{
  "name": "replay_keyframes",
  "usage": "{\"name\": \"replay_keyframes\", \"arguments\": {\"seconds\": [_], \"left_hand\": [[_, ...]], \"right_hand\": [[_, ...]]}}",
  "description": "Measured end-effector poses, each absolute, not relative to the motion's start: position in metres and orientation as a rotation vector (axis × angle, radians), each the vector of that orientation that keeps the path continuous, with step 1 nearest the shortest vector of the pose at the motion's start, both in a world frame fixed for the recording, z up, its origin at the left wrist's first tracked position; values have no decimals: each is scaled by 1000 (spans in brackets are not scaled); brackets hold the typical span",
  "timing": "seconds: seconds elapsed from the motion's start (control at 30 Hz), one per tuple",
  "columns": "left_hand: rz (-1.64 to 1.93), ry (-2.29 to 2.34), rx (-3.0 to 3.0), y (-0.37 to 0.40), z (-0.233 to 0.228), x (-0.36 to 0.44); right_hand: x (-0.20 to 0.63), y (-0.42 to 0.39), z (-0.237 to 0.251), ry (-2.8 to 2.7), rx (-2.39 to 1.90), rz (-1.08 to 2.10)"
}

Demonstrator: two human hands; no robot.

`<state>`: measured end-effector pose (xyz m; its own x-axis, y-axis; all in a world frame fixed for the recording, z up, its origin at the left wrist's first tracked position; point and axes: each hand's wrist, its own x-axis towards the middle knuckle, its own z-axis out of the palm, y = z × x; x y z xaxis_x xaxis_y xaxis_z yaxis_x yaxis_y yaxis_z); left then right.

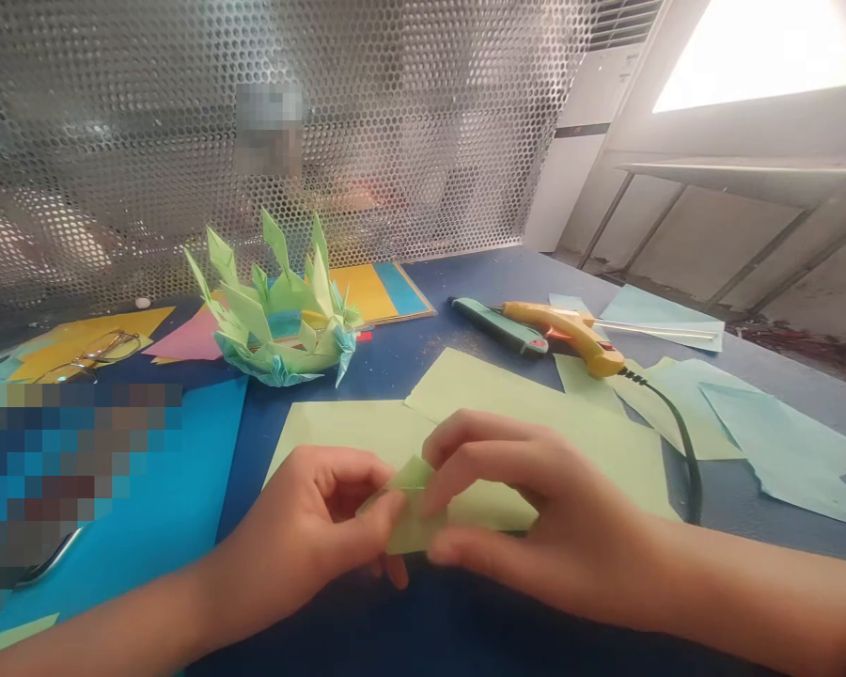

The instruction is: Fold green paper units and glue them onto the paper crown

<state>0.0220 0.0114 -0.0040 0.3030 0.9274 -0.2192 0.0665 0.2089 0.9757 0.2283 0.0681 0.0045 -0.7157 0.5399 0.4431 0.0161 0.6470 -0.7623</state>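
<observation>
Between my two hands is a small folded piece of light green paper (410,515), with a pointed top and a crease across it. My left hand (324,517) pinches its left side with thumb and fingers. Curled around the right side, my right hand (528,508) has thumb and fingertips at the paper's edge, slightly blurred. Under and beyond the hands lie larger light green sheets (508,404) on the dark blue table (493,273). Farther back stands a green and blue folded-paper crown (274,348) with several upright points.
Right of centre lie a yellow glue gun (564,329) with a black cord (681,432) and a green utility knife (500,324). Pale blue scraps (782,442) are at right. Glasses (102,353) and a blue sheet (190,470) are at left. A perforated metal panel (395,113) rises behind.
</observation>
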Motion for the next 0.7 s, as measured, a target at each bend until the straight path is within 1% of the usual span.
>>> {"name": "replay_keyframes", "arguments": {"seconds": [0.17,0.27,0.5,0.7], "left_hand": [[800,1331,1571,5,-2,24],[816,1398,1734,4,-2,24],[792,1421,1781,5,-4,24],[784,1333,1513,8,-2,24]], "right_hand": [[224,68,5,-2017,-712,1293],[223,70,5,-2008,-832,1425],[224,71,6,-2065,-991,1382],[225,71,6,-2018,-1007,1384]]}}
